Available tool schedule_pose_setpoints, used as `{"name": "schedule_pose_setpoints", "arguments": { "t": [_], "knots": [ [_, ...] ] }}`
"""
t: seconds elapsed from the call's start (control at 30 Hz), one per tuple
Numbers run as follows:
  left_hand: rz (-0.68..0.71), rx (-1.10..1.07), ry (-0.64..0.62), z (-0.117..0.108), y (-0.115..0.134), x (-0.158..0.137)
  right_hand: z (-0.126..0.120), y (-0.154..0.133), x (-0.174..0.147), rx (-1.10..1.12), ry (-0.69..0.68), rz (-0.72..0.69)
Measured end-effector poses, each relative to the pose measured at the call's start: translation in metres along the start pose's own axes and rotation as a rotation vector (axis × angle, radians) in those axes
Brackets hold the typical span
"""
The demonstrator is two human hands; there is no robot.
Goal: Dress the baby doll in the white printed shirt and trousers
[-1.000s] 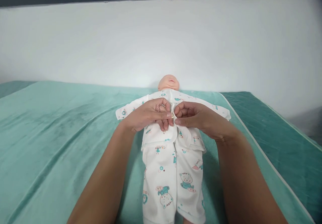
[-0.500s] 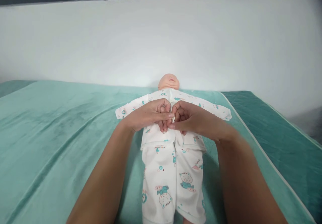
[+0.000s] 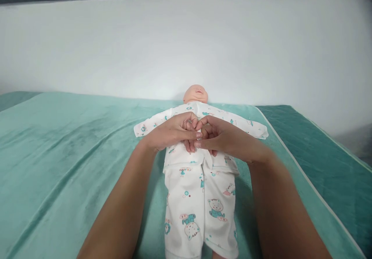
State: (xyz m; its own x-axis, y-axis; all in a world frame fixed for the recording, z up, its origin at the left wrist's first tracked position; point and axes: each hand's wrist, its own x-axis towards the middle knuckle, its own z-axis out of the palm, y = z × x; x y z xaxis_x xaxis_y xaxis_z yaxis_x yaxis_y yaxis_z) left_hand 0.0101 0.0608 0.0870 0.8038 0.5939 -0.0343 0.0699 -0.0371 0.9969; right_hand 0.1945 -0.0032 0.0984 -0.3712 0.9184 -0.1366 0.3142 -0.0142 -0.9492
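A baby doll [image 3: 196, 94] lies on its back, head toward the wall and arms spread wide. It wears a white printed shirt [image 3: 181, 157] and white printed pants [image 3: 186, 202] with cartoon animals. Over the middle of the chest, my left hand [image 3: 180, 130] pinches the shirt's front edge between thumb and fingers. My right hand [image 3: 216, 134] meets it there, its fingers curled and closed on the opposite front edge. The fingertips of both hands touch or nearly touch. Whatever fastener sits between them is hidden by the fingers.
A light green sheet [image 3: 72, 154] with wrinkles on the left covers the surface under the doll. Darker green fabric [image 3: 314, 150] lies along the right side. Behind the doll's head stands a white wall [image 3: 186, 42] with a dark band above.
My right index finger has moved left and up, closing the gap to my left fingers. Both hands stay at the same place on the shirt front.
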Motion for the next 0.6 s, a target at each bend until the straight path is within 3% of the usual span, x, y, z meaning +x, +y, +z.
{"name": "schedule_pose_setpoints", "arguments": {
  "t": [0.6],
  "knots": [
    [0.002,-0.079,-0.059,-0.0097,-0.006,-0.001,-0.0037,0.007,0.0002,0.138,-0.046,-0.019]
  ]
}}
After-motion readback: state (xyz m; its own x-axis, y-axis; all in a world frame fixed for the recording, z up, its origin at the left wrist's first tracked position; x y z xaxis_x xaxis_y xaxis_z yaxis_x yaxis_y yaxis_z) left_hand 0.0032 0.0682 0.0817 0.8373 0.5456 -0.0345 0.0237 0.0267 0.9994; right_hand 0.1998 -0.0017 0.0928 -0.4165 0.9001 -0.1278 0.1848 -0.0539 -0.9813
